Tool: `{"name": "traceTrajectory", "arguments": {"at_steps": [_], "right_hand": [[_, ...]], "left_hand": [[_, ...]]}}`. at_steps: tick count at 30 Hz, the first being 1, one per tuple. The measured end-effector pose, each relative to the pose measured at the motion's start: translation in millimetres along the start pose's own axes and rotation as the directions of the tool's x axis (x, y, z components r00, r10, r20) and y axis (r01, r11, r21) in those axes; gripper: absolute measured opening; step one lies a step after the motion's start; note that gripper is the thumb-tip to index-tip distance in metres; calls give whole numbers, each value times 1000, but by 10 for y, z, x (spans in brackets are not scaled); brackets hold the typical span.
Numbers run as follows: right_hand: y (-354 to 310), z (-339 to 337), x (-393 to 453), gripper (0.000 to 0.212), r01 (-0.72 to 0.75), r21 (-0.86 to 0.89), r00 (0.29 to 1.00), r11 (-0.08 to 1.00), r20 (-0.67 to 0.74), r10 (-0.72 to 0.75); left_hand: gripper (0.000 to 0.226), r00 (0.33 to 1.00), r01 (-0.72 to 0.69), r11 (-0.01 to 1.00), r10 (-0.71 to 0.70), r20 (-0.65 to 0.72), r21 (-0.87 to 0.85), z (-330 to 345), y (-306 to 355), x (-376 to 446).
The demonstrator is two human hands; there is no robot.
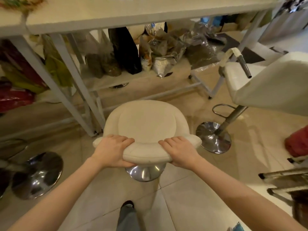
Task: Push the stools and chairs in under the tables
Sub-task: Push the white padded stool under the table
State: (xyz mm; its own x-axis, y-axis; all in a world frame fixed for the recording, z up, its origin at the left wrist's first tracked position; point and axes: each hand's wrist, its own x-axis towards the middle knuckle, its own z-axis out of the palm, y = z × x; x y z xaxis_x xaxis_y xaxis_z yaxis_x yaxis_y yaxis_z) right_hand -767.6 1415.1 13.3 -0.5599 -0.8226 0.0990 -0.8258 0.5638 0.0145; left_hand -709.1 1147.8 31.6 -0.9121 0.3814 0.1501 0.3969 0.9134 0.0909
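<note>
I see a pale tiled floor (191, 197) carrying three chrome disc bases (213, 137), one under each stool. A white table (116, 12) stands on it too, and its low shelf (133, 79) holds bags (126, 50) of stuff.

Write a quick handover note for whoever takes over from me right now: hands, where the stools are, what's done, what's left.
Left hand and right hand both grip the backrest of the white stool.
That stool stands in front of the white table, not yet under it.
A second white stool stands out to the right, tilted, untouched.
Left: push both in under the table.
</note>
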Motion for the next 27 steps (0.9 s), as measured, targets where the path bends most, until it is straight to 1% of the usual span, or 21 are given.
{"name": "traceTrajectory", "arguments": {"at_steps": [3, 6, 7, 11, 17, 23, 27], "right_hand": [[138, 51, -42, 56, 47, 2, 997, 999, -61, -47], [198, 107, -48, 38, 83, -17, 987, 996, -134, -84], [208, 120, -39, 35, 91, -15, 984, 996, -152, -93], [253, 171, 15, 32, 120, -37, 974, 992, -191, -125], [429, 159, 243, 31, 128, -44, 966, 991, -219, -135], [532, 214, 583, 35, 120, -54, 968, 991, -214, -129], [662, 229, 863, 35, 125, -48, 964, 991, -232, -133]], "left_hand": [[70, 999, 1, 1000, -1, -40, -1, 35, 83, 42], [69, 999, 2, 1000, -2, -45, -3, 56, 109, 51], [68, 999, 1, 1000, -1, -44, -6, 49, 103, 57], [68, 1000, -7, 1000, 7, -30, -1, 43, 58, 115], [70, 999, 30, 1000, -30, -14, 9, 66, -87, 295], [66, 998, 52, 999, -52, -24, -1, 33, -380, 474], [66, 998, 65, 998, -65, -21, 15, 39, -615, 645]]}}
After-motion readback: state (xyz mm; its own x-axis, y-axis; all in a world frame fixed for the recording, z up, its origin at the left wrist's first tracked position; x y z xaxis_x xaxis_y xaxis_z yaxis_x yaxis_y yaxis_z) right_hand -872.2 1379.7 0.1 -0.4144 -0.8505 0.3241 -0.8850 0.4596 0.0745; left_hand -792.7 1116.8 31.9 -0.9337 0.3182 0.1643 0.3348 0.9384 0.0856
